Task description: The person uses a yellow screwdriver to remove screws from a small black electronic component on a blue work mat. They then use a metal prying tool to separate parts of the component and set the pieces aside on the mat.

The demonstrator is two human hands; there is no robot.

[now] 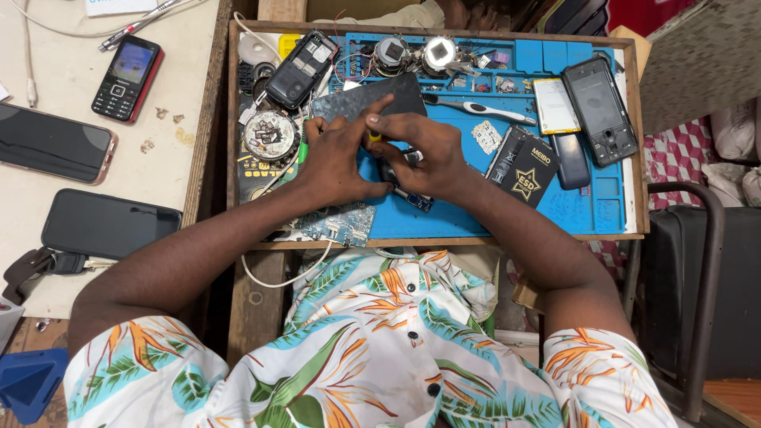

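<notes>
Both my hands meet over a blue repair mat (602, 210) in a wooden tray. My left hand (337, 158) presses its fingers on a dark flat phone part (369, 99) lying tilted on the mat. My right hand (420, 154) grips a small tool with a yellow-green handle (372, 136), pointed down at the same spot. Under my right palm lies a small dark device with a blue circuit piece (416, 200); most of it is hidden by my fingers.
On the mat lie an opened phone (300, 70), a round metal part (271, 136), tweezers (483, 109), a black box (521, 166), a battery (554, 105) and a phone back shell (600, 111). A keypad phone (127, 78) and two smartphones (51, 143) (109, 224) rest on the left table.
</notes>
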